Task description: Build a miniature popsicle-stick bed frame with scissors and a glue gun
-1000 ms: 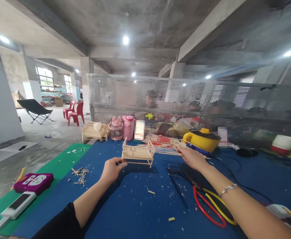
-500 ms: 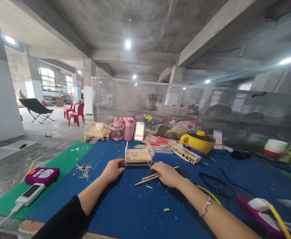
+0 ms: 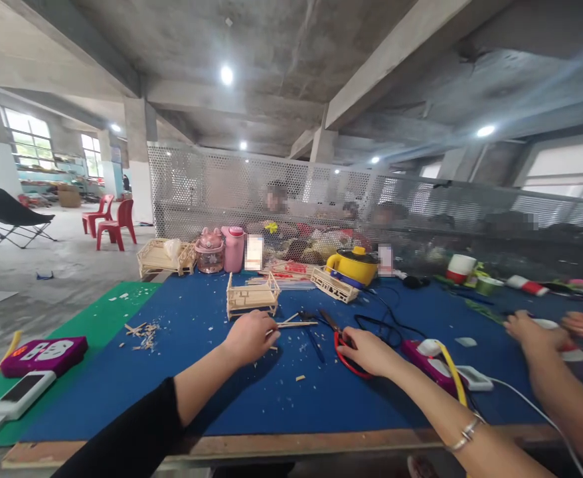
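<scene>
My left hand is closed over the near ends of some thin wooden sticks, which point right, low over the blue table mat. Just behind it stands a small model bed of light wooden sticks, with railed ends, touched by neither hand. My right hand has its fingers around the red handles of a pair of scissors. The scissors lie on the mat, dark blades pointing away and to the left. Between the hands lies a slim dark blue tool, its kind unclear.
Wood scraps lie at left. Behind are another stick model, a pink bottle, a railed wooden piece and a yellow pot. Purple power strips and cables flank the work. Another person's hands are at the right.
The view has swung right. My left hand has left the model bed's side for the sticks. My right hand has let go of the sticks and moved right onto the scissors.
</scene>
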`<state>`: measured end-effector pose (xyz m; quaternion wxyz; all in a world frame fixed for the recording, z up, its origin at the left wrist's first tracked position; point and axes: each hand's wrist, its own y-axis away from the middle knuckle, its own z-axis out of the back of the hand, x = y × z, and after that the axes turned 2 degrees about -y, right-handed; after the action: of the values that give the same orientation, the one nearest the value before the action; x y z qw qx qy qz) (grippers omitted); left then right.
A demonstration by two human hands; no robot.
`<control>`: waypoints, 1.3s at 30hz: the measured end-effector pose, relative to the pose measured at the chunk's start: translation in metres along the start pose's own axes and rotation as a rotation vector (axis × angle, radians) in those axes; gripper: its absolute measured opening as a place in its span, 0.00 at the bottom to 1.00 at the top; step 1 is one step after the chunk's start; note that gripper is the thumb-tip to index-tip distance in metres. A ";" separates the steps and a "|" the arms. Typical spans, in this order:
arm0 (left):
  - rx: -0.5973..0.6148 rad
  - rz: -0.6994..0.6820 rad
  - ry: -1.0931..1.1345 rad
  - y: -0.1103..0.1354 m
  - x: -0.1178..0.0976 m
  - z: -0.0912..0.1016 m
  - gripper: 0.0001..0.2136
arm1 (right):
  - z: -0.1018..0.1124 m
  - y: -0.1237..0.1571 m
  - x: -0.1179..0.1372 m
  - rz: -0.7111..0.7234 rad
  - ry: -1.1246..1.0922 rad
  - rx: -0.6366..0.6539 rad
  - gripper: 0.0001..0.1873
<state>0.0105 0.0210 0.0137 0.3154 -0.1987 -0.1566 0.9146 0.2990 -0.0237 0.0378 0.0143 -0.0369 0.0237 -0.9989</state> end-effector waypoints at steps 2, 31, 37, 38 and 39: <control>0.030 0.065 -0.025 -0.015 -0.015 -0.015 0.10 | -0.001 -0.001 0.006 -0.022 0.007 -0.022 0.09; -0.187 0.249 0.565 -0.014 0.000 -0.015 0.11 | -0.022 -0.038 0.066 -0.182 -0.001 0.033 0.20; -0.221 0.314 1.071 -0.021 -0.004 -0.014 0.16 | -0.009 -0.044 0.045 -0.193 -0.343 0.006 0.17; -0.225 0.330 1.163 -0.021 -0.004 -0.013 0.17 | -0.006 -0.043 0.040 -0.183 -0.428 -0.021 0.16; -0.228 0.344 1.244 -0.022 -0.004 -0.011 0.17 | -0.002 -0.042 0.036 -0.171 -0.519 -0.055 0.15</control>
<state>0.0298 0.0366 0.0141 0.1735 -0.7451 -0.0068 0.6439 0.2616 0.0173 0.0400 -0.0654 -0.2939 0.0431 -0.9526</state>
